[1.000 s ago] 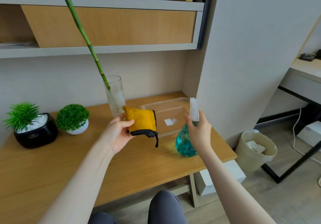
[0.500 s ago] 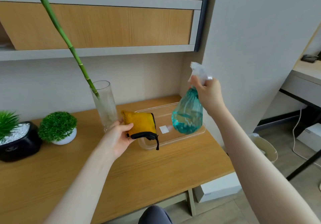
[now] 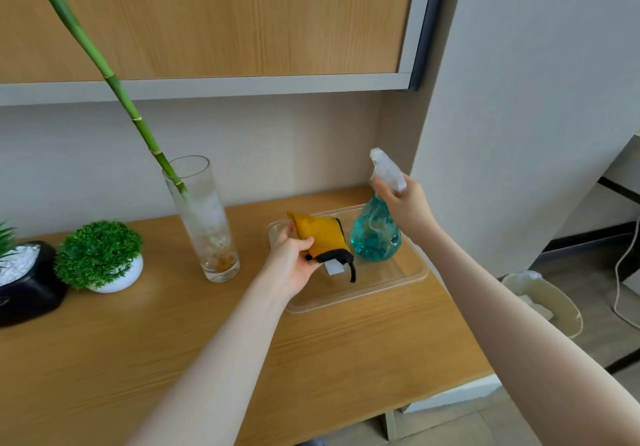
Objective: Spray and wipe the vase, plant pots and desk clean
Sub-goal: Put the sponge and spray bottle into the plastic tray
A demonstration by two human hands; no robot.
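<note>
My left hand grips a folded yellow cloth with a black edge, held over the left part of a clear plastic tray. My right hand holds a teal spray bottle by its white trigger head, just above the tray. A tall glass vase with a green bamboo stalk stands on the wooden desk, left of the cloth. A white pot with a round green plant and a black pot with white pebbles sit at the far left.
A shelf unit with a wooden panel hangs above the desk. A grey wall closes the desk's right end. On the floor to the right stands a beige waste bin beside a white cable.
My right hand has lowered the spray bottle from beside the wall down to just above the tray. My left hand with the cloth has shifted right, over the tray.
</note>
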